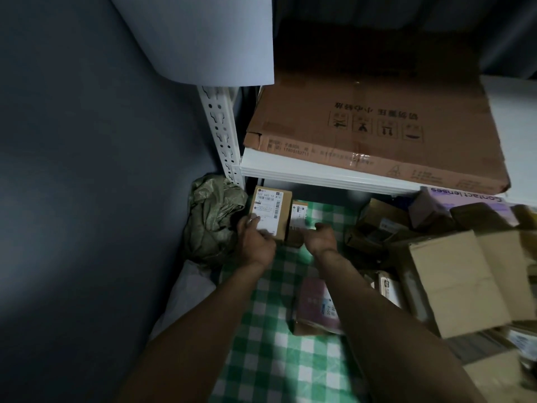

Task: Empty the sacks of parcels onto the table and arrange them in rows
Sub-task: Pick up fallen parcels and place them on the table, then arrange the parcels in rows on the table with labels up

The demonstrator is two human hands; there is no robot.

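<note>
Nearest, on the green-checked surface [276,353]: a pink parcel [316,303], lying flat just beside the right forearm. Could get swept or nudged askew by that arm on any pull back.

Further in: left hand [255,242] clasping the near corner of a labelled box [270,212], thumb on the label. Right hand [319,237] blurred beside a small parcel [299,218], so cannot tell whether clasping or loose. Both parcels side by side at the far-left corner, touching or nearly so, apparently starting a row. Risks shoving the box too far left into the crumpled green sack [215,225] and skewing that row.

To the right: an unsorted pile of parcels [386,228] and a large carton [465,280], near enough to slump into the row's path.

Farthest, overhead: a shelf [319,173] bearing a flattened carton [377,126]. Low enough, probably, to catch knuckles or a taller parcel.
</note>
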